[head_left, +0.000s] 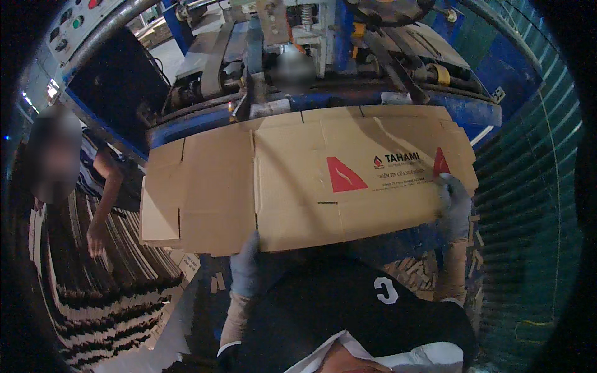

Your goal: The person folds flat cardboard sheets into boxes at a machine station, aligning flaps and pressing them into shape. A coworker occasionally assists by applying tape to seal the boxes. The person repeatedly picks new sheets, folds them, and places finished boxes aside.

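A wide, flattened cardboard box point(292, 180) stretches across in front of me, with slotted flaps at its left end and red and black print on its right half. My left hand point(245, 266), in a grey glove, grips its near edge left of the middle, fingers mostly hidden beneath. At the right end, my gloved right hand point(455, 202) is closed on the cardboard, thumb on top and the other fingers partly hidden. The far edge of the box lies along the blue front of a machine point(472, 112).
A co-worker's arm point(107, 186) reaches over a big stack of flat cardboard point(118, 273) at the left. Cardboard scraps point(413, 273) litter the floor below. Green corrugated sheeting point(528, 230) rises at the right; a control panel point(78, 25) is at upper left.
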Demonstrator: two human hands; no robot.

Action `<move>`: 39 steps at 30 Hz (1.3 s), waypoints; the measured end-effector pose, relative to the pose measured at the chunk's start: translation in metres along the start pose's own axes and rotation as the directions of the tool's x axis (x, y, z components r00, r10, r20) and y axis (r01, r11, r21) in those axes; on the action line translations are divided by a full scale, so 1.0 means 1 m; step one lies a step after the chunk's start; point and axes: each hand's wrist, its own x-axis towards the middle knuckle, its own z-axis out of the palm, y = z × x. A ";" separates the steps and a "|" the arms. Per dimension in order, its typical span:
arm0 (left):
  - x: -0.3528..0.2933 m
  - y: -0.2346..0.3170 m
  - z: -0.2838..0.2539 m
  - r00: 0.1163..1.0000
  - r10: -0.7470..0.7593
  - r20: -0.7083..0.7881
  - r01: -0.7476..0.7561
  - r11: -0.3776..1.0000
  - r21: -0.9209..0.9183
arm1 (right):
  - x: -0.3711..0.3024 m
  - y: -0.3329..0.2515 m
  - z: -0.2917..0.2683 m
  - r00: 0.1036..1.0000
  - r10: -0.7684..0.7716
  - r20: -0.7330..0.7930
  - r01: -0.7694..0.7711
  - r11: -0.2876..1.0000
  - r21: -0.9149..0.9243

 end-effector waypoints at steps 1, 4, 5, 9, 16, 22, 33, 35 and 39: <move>0.001 -0.002 -0.006 0.999 -0.024 -0.035 0.026 0.998 0.064 | -0.004 -0.001 -0.001 0.980 -0.196 0.020 0.197 0.977 -0.081; 0.010 -0.002 -0.022 0.960 -0.148 -0.239 0.108 0.979 -0.170 | 0.002 -0.022 0.012 0.900 -0.415 0.132 0.434 0.882 -0.184; 0.013 0.000 -0.024 0.921 -0.216 -0.324 0.141 0.961 -0.240 | 0.007 -0.034 0.022 0.879 -0.448 0.161 0.466 0.879 -0.101; 0.020 0.012 -0.027 0.832 -0.518 -0.199 0.111 0.506 -0.855 | 0.067 -0.086 0.088 0.653 -0.691 0.311 0.720 0.694 0.031; 0.015 0.012 -0.025 0.815 -0.534 -0.226 0.195 0.620 -0.760 | 0.127 -0.140 0.213 0.580 -0.491 0.650 0.620 0.783 0.038; 0.014 0.013 -0.017 0.827 -0.473 -0.304 0.114 0.670 -0.733 | 0.121 -0.142 0.232 0.713 -0.400 0.576 0.542 0.835 -0.090; 0.023 0.033 -0.007 0.899 -0.219 -0.380 0.027 0.893 -0.450 | 0.062 -0.067 0.032 0.780 -0.378 0.498 0.535 0.816 -0.219; 0.031 0.035 -0.001 0.886 -0.168 -0.432 -0.007 0.927 -0.376 | 0.030 -0.041 -0.006 0.736 -0.268 0.622 0.578 0.728 -0.369; 0.057 0.041 -0.003 0.943 0.264 -0.202 -0.264 0.964 0.028 | -0.009 -0.006 -0.025 0.768 -0.223 0.600 0.580 0.641 -0.503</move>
